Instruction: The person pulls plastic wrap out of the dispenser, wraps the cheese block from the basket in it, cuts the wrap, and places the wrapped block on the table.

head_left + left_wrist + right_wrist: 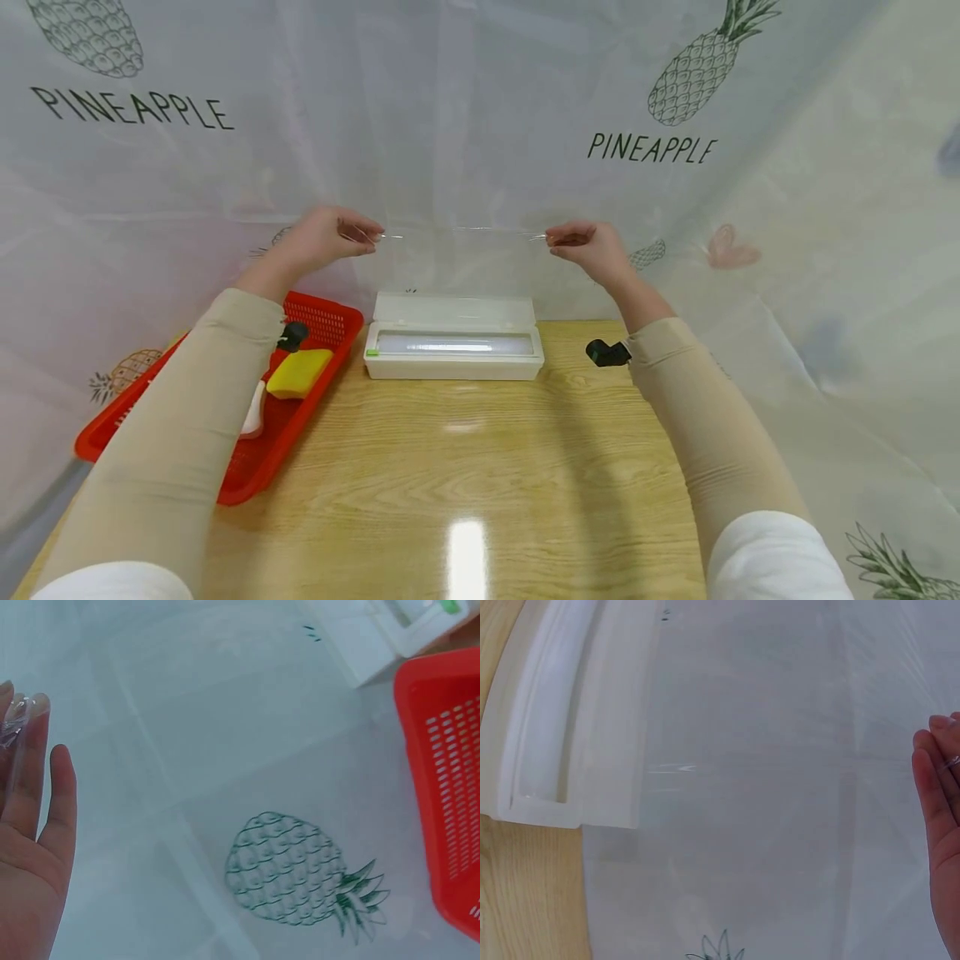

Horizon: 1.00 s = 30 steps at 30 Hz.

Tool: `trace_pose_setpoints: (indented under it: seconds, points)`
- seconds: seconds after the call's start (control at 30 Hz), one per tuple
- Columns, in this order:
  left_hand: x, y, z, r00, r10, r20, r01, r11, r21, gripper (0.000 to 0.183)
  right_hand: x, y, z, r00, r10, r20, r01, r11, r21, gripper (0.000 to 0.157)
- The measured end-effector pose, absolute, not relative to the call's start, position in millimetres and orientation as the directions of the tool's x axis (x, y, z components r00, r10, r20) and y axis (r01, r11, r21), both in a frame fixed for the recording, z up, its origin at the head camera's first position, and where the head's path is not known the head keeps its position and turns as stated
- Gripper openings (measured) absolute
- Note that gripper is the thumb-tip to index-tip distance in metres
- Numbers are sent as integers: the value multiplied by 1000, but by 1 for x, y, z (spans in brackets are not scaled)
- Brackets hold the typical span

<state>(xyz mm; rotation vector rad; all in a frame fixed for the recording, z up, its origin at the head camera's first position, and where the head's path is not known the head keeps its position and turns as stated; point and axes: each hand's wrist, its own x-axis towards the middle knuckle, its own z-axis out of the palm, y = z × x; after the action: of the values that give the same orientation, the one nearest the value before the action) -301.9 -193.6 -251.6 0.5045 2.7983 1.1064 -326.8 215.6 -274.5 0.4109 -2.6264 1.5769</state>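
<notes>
A sheet of clear cling film (472, 228) stretches between my two raised hands, its upper edge showing as a thin shiny line. My left hand (333, 232) pinches one corner, and crumpled film (15, 727) lies against its fingers in the left wrist view. At the other corner, my right hand (592, 247) pinches the film between thumb and fingers. Below and between the hands stands a white cling film dispenser box (453, 367) with its lid (453, 309) raised. Inside it lies the film roll (453, 344). How far down the transparent sheet reaches is hard to see.
A red plastic basket (348, 329) sits left of the dispenser, partly under my left arm, with a yellow sponge (298, 373) and a white item (255, 412) in it. Behind the wooden table (420, 450) hangs a pineapple-print sheet (420, 100).
</notes>
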Motion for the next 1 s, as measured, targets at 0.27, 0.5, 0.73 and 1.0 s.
trace_pose_setpoints:
  seconds: [0.27, 0.5, 0.73, 1.0]
  points:
    - [-294, -193, -232, -945, 311, 100, 295, 683, 668, 36, -320, 215, -255, -961, -168, 222, -273, 421, -865, 31]
    - [-276, -187, -220, -965, 227, 135, 258, 704, 662, 32, -309, 215, -241, -961, -122, 246, -275, 422, -864, 29]
    - [-248, -182, -225, -940, 202, 276, 338, 677, 654, 33, -279, 221, -237, -959, -131, 252, -284, 410, -867, 21]
    - [-213, -184, -233, -916, 203, 345, 375, 736, 564, 16, -236, 230, -244, -951, -194, 242, -304, 425, -853, 21]
